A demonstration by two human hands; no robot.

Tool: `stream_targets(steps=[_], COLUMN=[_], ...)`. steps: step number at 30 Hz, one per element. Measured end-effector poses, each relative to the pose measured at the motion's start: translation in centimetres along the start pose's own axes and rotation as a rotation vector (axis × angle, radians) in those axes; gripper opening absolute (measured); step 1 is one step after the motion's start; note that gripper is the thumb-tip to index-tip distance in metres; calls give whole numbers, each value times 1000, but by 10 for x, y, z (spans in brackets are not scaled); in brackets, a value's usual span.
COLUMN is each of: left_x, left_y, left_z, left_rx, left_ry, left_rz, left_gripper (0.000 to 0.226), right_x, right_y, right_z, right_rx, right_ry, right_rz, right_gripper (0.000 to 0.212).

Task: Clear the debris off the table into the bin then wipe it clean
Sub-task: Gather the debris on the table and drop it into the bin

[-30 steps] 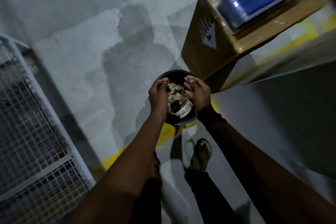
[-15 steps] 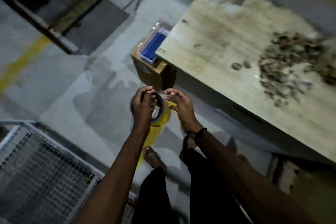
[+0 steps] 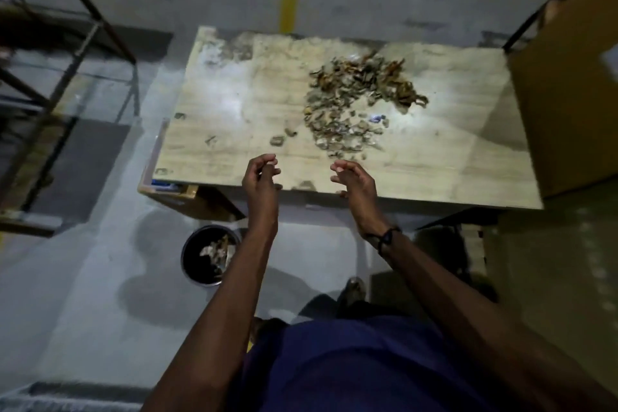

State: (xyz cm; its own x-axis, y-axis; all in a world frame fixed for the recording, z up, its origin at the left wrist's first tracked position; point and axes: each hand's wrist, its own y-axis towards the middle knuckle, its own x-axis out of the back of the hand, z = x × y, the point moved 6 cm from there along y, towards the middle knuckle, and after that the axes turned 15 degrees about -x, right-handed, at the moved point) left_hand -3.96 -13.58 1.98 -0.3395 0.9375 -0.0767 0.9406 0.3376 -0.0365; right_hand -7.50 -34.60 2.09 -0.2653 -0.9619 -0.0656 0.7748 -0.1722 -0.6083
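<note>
Table [image 3: 234,130]: debris [image 3: 354,104] beyond both empty hands' grip

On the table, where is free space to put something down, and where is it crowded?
Free: the table surface right of the debris pile, and the patch left of it, though stained. Crowded: the pile at centre, with stray bits toward the left hand.

debris pile [image 3: 359,104]: single scraps too blurred to name | bin [image 3: 210,255]: right rim hidden behind the left forearm | cardboard box [image 3: 182,191]: mostly tucked under the counter [image 3: 234,144] | brown panel [image 3: 575,94]: cut off at right edge | foot [image 3: 351,291]: partly hidden, dim
</note>
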Motion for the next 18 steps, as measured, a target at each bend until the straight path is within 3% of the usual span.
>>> stream_targets(steps=[7,11,14,18], left_x=[-85,-100,-104,-114], left_y=[55,103,139,160], left_z=[49,79,110,164], left_rx=[-63,-241,-393,-334], left_ry=[210,421,762,938], left_rz=[25,62,109,332], left_gripper=[13,18,48,72], right_x=[71,90,98,97], right_y=[89,141,182,224], right_z=[21,20,8,-17], right_rx=[102,161,211,154], right_ry=[-53,-90,-131,-221], right_rz=[-231,-421,-517,-585], right_gripper=[24,36,50,70])
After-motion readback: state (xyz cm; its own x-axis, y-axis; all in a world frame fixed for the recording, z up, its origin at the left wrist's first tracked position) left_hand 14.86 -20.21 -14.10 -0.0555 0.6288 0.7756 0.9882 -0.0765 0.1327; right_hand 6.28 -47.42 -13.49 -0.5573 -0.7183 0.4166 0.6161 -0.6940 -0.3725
